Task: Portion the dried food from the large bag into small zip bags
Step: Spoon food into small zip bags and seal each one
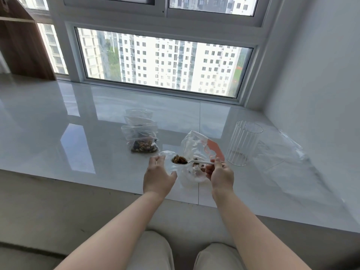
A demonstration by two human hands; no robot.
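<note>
A person's right hand (220,173) grips a heaped white plastic spoon (187,161) of brown dried food beside left-hand (158,175) fingers pinching a small clear zip bag (165,155); a slack mouth could spill it.

1. Soft daylight comes through the window (165,63) ahead of me, bright and a little washed out.
2. The glossy tabletop (58,123) mirrors the panes as pale glare.
3. Straight lines bow near the edges.
4. My hands look slightly soft.
</note>
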